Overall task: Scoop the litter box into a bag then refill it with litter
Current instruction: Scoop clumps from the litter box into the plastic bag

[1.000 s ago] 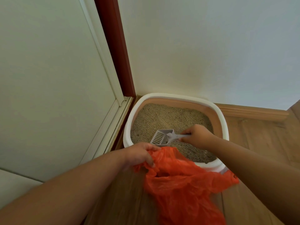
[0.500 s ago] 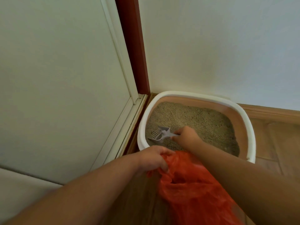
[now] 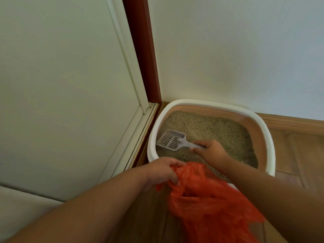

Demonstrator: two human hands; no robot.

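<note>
Over litter box point(image 3: 268, 141) | right hand point(image 3: 209, 151) grip holds scoop point(image 3: 172, 142) | left hand point(image 3: 161, 171) grip holds orange bag point(image 3: 210, 204)

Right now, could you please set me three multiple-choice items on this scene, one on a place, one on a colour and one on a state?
1. Where does the scoop lie?
A. Over the litter at the box's left side
B. On the wooden floor
C. Inside the bag

2. What colour is the bag?
A. Black
B. Orange
C. White

3. What is the left hand doing?
A. Resting flat on the floor
B. Gripping the bag's edge
C. Holding the scoop

Answers:
1 A: its slotted head sits above the litter, near the left rim of the litter box.
2 B: the plastic is plainly orange.
3 B: its fingers curl round the bag's rim, while the right hand holds the scoop's handle.
</note>
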